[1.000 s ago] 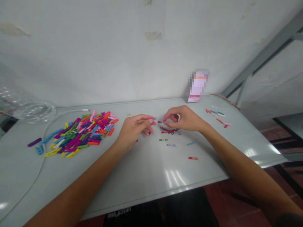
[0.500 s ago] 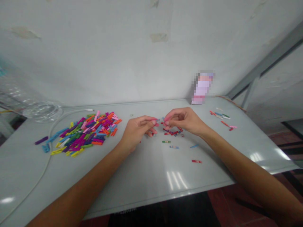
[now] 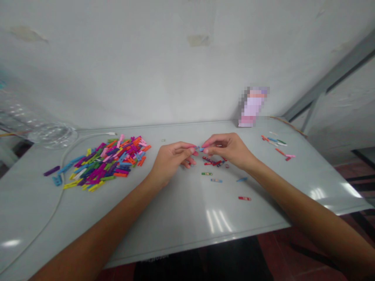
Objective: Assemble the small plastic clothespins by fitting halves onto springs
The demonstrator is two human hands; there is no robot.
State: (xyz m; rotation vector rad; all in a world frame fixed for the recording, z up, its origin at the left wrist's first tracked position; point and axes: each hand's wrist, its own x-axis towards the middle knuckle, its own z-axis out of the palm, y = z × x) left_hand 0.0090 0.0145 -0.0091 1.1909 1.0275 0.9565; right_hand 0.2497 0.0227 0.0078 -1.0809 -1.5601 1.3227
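Observation:
Over the middle of the table, my left hand (image 3: 172,159) and my right hand (image 3: 228,149) are pinched fingertip to fingertip. Between them shows a small blue clothespin piece (image 3: 201,149), partly covered by the fingers. Whether a spring sits in it is too small to tell. Just below my right hand lie several red and dark clothespin halves (image 3: 213,162) in a loose cluster. Nearer the front are a green clothespin half (image 3: 206,173), a light blue half (image 3: 216,180), another blue half (image 3: 241,179) and a red half (image 3: 244,198).
To the left spreads a big heap of colourful clothespins (image 3: 102,162), with a white cable (image 3: 61,195) running past it. A clear plastic bottle (image 3: 52,134) lies at the back left. Several loose pieces (image 3: 272,140) are at the right; a blurred pink box (image 3: 252,107) leans on the wall.
My fingertips have come closer together, and the blue pieces that were held apart now meet between them. The view has shifted slightly.

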